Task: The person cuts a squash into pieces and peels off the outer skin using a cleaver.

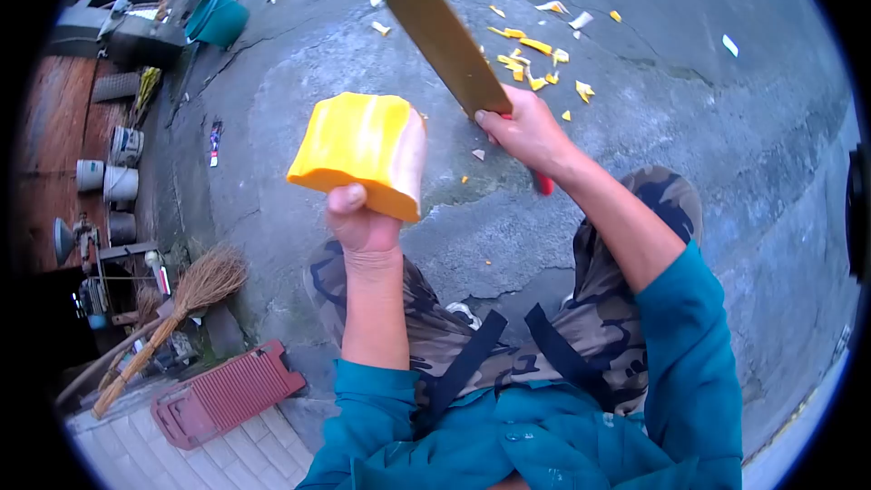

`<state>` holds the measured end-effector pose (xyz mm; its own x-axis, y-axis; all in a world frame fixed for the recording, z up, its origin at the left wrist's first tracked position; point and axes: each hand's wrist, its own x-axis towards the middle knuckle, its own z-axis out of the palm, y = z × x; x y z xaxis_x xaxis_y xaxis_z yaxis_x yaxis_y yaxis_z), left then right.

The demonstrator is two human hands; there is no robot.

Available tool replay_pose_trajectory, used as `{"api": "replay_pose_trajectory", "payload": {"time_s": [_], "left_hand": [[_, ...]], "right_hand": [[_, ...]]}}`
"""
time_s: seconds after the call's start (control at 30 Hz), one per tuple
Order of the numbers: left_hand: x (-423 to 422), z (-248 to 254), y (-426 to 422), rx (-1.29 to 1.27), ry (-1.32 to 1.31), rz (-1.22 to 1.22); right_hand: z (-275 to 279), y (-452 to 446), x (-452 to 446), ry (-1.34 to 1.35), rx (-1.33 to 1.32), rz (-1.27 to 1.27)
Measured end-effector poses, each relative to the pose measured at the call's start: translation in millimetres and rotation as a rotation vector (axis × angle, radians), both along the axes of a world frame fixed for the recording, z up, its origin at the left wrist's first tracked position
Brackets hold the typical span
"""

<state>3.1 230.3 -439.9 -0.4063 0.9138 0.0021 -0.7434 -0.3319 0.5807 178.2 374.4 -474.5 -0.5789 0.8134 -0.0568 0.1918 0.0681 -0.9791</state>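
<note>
My left hand grips a thick chunk of pumpkin from below, thumb against its orange underside. The upper face is bright yellow-orange where the rind is cut off, while the right side looks pale. In my right hand is a cleaver with a broad flat blade and a red handle, its blade slanting up and to the left. The blade is apart from the pumpkin. Scattered rind peelings in yellow and white lie on the ground beyond the cleaver.
Around me is grey concrete ground. At the left are a teal bucket, several small pails, a straw broom and a red-brown ridged plastic piece. A small colourful wrapper lies nearer.
</note>
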Motion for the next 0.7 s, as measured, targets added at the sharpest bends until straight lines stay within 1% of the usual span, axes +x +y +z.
{"api": "replay_pose_trajectory", "payload": {"time_s": [0.03, 0.07, 0.1, 0.13, 0.17, 0.23, 0.27, 0.3, 0.37, 0.5, 0.57, 0.63, 0.7], "left_hand": [[1, 1, 0, -0.007, 0.008, 0.018], [10, 7, 9, -0.009, 0.006, -0.027], [11, 10, 9, -0.034, 0.041, -0.040], [11, 11, 9, -0.061, 0.076, -0.055], [10, 11, 9, -0.059, 0.075, -0.051], [7, 6, 7, -0.074, 0.085, -0.110], [12, 0, 7, -0.020, -0.176, -0.027], [12, 0, 5, -0.029, -0.210, -0.066], [14, 14, -4, -0.084, -0.234, -0.200], [24, 40, -11, -0.150, -0.277, -0.358], [27, 48, -12, -0.162, -0.286, -0.398], [30, 51, -11, -0.209, -0.272, -0.390], [32, 47, -9, -0.311, -0.275, -0.313]], "right_hand": [[10, -4, -1, 0.002, 0.008, 0.015], [29, -10, 16, 0.028, -0.108, -0.061], [38, -13, 16, 0.054, -0.212, -0.081], [37, -15, 14, 0.093, 0.017, -0.120], [39, -15, 17, 0.092, 0.019, -0.115], [46, -18, 25, 0.071, 0.589, -0.005], [49, -22, 24, 0.074, 0.759, -0.029], [53, -21, 26, 0.075, 0.889, 0.016], [56, -23, 30, 0.030, 1.025, 0.078], [60, -25, 35, 0.065, 1.099, 0.066], [68, -30, 39, -0.040, 1.185, 0.102], [72, -32, 40, -0.039, 1.196, 0.083], [74, -31, 41, 0.020, 1.175, 0.088]]}}
